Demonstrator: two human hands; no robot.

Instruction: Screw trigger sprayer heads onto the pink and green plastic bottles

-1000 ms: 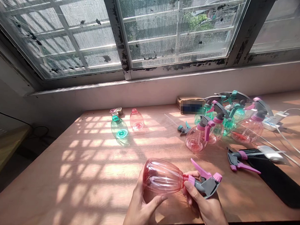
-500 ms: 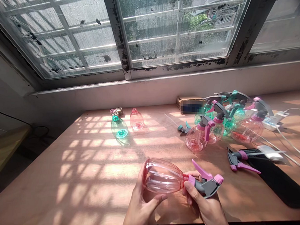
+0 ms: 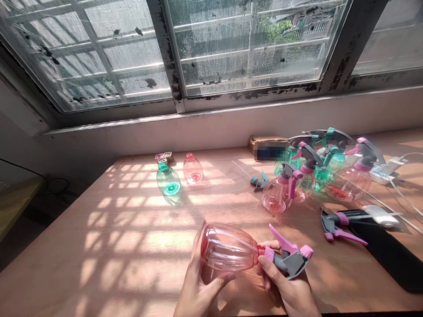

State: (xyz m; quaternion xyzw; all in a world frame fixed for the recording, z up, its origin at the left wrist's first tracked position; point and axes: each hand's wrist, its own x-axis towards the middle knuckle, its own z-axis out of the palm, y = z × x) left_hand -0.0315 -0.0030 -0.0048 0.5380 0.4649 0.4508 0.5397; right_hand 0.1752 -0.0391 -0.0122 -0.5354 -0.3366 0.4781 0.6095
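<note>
A clear pink spray bottle [image 3: 228, 248] lies sideways in my hands above the table's front part, its base to the left. Around the base end curl the fingers and thumb of my left hand [image 3: 204, 279]. My right hand [image 3: 283, 283] grips the pink collar of the grey-and-pink spray head [image 3: 293, 260], thumb on the near side at the bottle's neck. The collar sits at the neck; whether it is fully screwed on I cannot tell. Some right fingers are hidden behind the neck.
Several assembled pink and green spray bottles [image 3: 276, 198] stand at the right. Loose spray heads lie near them, one pink [image 3: 342, 220] by a black pouch [image 3: 386, 255], one green [image 3: 259, 180]. Headless green [image 3: 168, 182] and pink [image 3: 193, 169] bottles stand farther back left. White cables run at right.
The bottle and spray head have shifted very slightly left in my hands. Both hands keep their grip, and the things on the table stay where they were.
</note>
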